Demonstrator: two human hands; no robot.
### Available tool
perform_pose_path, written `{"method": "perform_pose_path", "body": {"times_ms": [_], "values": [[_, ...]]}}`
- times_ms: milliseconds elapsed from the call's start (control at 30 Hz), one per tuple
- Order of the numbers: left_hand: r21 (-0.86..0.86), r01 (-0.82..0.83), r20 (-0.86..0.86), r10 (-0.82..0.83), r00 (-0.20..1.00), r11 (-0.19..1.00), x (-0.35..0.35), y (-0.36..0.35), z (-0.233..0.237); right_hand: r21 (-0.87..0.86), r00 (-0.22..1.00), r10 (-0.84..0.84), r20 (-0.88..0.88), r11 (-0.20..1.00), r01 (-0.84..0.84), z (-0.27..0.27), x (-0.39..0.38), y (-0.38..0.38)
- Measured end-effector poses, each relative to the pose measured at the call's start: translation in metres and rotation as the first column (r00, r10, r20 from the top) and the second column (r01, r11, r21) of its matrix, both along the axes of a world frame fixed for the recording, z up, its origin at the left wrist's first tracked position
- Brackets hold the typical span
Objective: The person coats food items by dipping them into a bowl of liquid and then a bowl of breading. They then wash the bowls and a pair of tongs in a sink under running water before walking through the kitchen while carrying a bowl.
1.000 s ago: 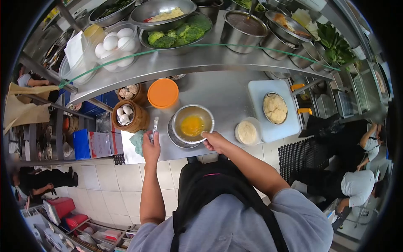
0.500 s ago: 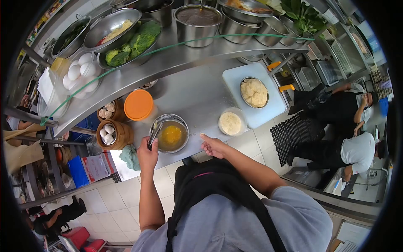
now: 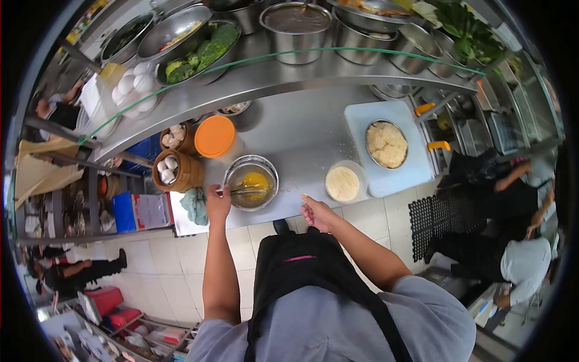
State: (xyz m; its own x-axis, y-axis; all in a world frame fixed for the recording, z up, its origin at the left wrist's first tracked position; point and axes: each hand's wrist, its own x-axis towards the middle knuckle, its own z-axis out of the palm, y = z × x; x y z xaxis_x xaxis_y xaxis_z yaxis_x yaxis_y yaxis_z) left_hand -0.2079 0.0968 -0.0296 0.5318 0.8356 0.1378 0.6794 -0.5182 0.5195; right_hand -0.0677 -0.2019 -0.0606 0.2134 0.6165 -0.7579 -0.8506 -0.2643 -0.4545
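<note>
My left hand [image 3: 218,204] is closed around the end of metal tongs [image 3: 241,192], which reach over the rim into a steel bowl [image 3: 274,192]. Beaten egg [image 3: 256,181], bright yellow, lies in that bowl, and the tongs' far end is down in it. My right hand [image 3: 318,215] hovers at the counter's front edge, fingers curled together; whatever they may pinch is too small to make out. Just beyond it stands a clear tub of pale crumbs [image 3: 342,183]. A steel bowl heaped with a pale, doughy mass [image 3: 386,145] rests on a white cutting board [image 3: 356,117].
An orange-lidded tub [image 3: 215,137], bamboo steamers [image 3: 192,171] with white balls, and a green cloth [image 3: 193,206] stand to the left. Overhead, a steel shelf [image 3: 271,84] carries eggs [image 3: 134,87], broccoli [image 3: 211,53] and pots. Co-workers [image 3: 523,262] stand at right.
The tongs have swung from upright at the bowl's left rim to lying across into the egg. My right hand stays pinched beside the bowl. The whole view has shifted slightly.
</note>
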Motion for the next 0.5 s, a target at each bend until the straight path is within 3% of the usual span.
{"method": "perform_pose_path", "body": {"times_ms": [33,67,100,167,300,333,400,500], "values": [[-0.401,-0.1,0.009,0.113,0.994,0.911,0.001,0.004,-0.005,0.015,1.0,0.005,-0.023,1.0,-0.005,-0.005,0.0,-0.005],[-0.735,-0.164,-0.017,0.224,0.975,0.658,0.0,0.008,-0.01,0.028,0.999,0.01,-0.046,1.0,-0.009,-0.009,0.001,-0.009],[-0.728,-0.185,-0.024,0.246,0.969,0.66,-0.002,0.009,-0.016,0.037,0.998,0.033,-0.054,0.999,-0.031,-0.013,0.001,-0.012],[-0.855,-0.072,0.056,0.231,0.971,0.513,-0.009,0.006,-0.026,0.012,0.997,0.033,-0.067,0.999,-0.033,-0.016,0.001,-0.017],[-0.92,0.028,0.172,0.339,0.925,0.39,-0.023,-0.014,-0.033,-0.007,0.999,0.034,-0.03,0.999,-0.034,-0.003,-0.001,-0.014],[-0.897,0.012,0.189,0.36,0.914,0.442,-0.025,-0.02,-0.026,0.0,1.0,0.019,-0.009,1.0,-0.019,0.004,-0.003,-0.011],[-0.854,-0.003,0.205,0.341,0.918,0.521,-0.043,-0.016,-0.055,0.021,0.999,0.039,0.03,0.999,-0.04,0.017,-0.009,-0.002],[-0.885,0.067,0.277,0.405,0.871,0.461,-0.072,-0.017,-0.043,0.028,0.996,0.019,0.083,0.999,-0.021,0.036,-0.023,0.018]]}}
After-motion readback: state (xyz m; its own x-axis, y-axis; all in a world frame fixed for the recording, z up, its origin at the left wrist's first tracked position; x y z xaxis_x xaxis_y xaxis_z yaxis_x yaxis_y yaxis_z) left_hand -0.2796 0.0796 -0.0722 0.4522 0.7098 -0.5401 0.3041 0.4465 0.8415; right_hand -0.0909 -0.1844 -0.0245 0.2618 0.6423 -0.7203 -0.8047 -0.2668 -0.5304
